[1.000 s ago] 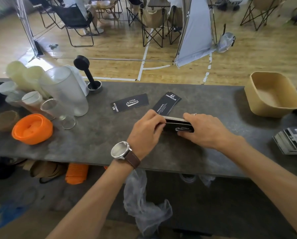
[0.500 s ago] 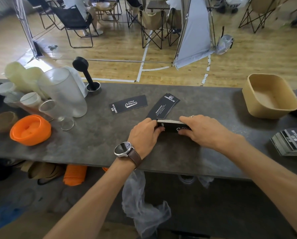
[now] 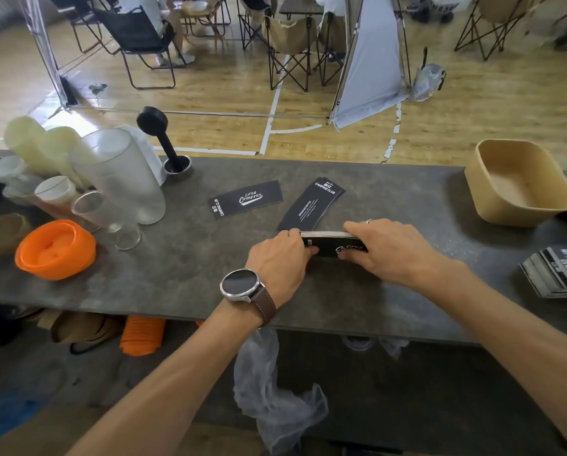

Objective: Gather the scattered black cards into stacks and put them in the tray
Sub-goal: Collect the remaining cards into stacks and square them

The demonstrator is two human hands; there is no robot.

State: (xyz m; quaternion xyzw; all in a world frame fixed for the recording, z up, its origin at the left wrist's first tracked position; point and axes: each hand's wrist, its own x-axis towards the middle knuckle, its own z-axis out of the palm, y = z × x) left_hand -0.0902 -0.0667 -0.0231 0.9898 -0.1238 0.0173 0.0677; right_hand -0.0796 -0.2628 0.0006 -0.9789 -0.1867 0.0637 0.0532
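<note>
Black card stack (image 3: 333, 245) on edge mid-counter; loose cards (image 3: 245, 199) beyond; tan tray (image 3: 492, 205) right

One view only, and it sat on the person's head, looking forward and steeply down. The long grey stone-look counter (image 3: 176, 284) ran straight across the middle, close beneath the lens, its near edge just below. Higher up, the wide angle took in the wooden plank floor (image 3: 473, 120) stretching well away.
</note>
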